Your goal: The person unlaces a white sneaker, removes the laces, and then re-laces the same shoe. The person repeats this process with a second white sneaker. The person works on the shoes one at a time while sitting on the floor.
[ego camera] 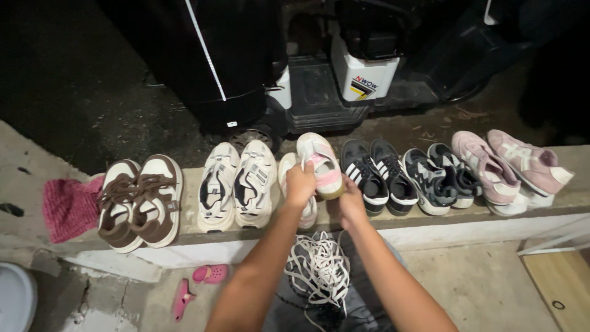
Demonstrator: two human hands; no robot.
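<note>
- Head view: both hands are up at a concrete ledge [184, 184] lined with pairs of shoes. The left hand [300, 183] has its fingers wrapped round the heel end of a white-and-pink sneaker [321, 165], lifted off the ledge and tilted with its sole partly showing.
- The right hand [351, 206] sits just under and beside the same sneaker; its fingers are curled, but whether they pinch the shoe or only steady it I cannot tell (the knuckles hide the tips).
- The sneaker's mate [295, 190] lies on the ledge behind the left hand, mostly hidden.
- A tangle of white laces [318, 267] rests in the lap, below the wrists and well apart from the lifted shoe.
- Neighbours on the ledge: a brown-and-white pair [140, 200] at the left, a cream pair [236, 184] just beside the held shoe, a black striped pair [375, 175] on its other side, then a grey pair [442, 178] and a pink pair [510, 166].
- To handle it well, I judge the left grip should stay firm at the heel while the right supports the sole, keeping the shoe over the ledge so it cannot knock the cream or black pairs.
- Two small pink clogs [196, 286] lie on the floor, and a red cloth [69, 206] at the ledge's left end.
</note>
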